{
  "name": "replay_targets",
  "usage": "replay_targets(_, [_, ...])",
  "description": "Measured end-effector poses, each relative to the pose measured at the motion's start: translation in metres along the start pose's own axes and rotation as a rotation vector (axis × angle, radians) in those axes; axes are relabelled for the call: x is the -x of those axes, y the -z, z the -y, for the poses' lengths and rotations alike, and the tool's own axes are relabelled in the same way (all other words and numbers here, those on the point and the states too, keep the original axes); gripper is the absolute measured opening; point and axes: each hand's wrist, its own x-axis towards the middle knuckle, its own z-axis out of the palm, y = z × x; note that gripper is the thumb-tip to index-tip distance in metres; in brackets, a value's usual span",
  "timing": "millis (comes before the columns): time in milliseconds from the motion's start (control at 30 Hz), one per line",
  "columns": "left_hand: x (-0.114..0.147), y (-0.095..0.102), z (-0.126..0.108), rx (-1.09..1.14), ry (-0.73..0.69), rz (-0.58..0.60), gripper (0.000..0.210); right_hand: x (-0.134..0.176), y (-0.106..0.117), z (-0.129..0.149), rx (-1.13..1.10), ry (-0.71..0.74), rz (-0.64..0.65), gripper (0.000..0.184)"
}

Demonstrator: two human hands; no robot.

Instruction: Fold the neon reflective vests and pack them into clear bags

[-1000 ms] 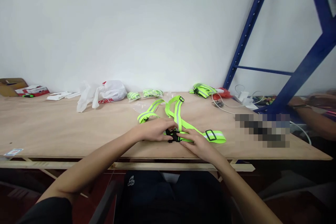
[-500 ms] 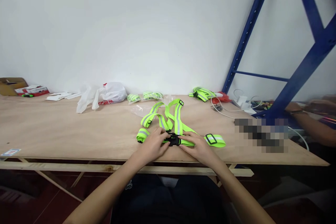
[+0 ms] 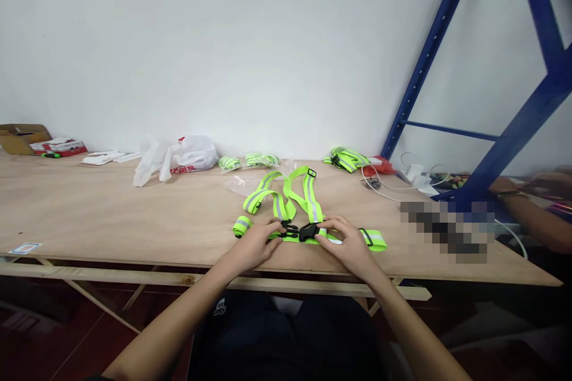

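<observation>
A neon-yellow reflective harness (image 3: 311,195) with grey stripes lies spread on the wooden table in front of me. At its near side a black side-release buckle is in two separate halves. My left hand (image 3: 255,245) pinches the pronged half (image 3: 291,230), prongs facing right. Between the thumb and fingers of my right hand (image 3: 347,246) is the socket half (image 3: 307,232), just right of the prongs with a small gap. A loop of strap with a black slider (image 3: 367,237) sticks out beyond my right hand. A rolled strap end (image 3: 242,225) rests left.
Along the wall stand a white plastic bag (image 3: 196,152), bagged reflective straps (image 3: 261,159), another folded harness (image 3: 347,159) and a cardboard box (image 3: 22,139). A blue metal frame (image 3: 513,131) rises at right, with cables (image 3: 382,191) nearby. Another person's arm (image 3: 534,214) is beyond it.
The buckle halves, close together at my fingers before, are now apart. My right hand has shifted right with the socket half, and the view has turned slightly.
</observation>
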Motion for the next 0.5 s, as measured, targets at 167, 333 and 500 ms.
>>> replay_targets(167, [0.000, 0.000, 0.003, 0.004, -0.006, -0.039, 0.011, 0.000, 0.001, -0.002, -0.062, -0.025, 0.040, 0.019])
replay_targets(333, [0.000, 0.004, -0.005, -0.004, 0.031, -0.036, 0.010, 0.000, 0.004, 0.006, 0.020, 0.010, 0.137, 0.014])
replay_targets(500, [0.000, 0.006, -0.007, -0.017, 0.064, -0.039, 0.008, 0.000, 0.008, 0.006, 0.021, -0.037, 0.126, 0.016])
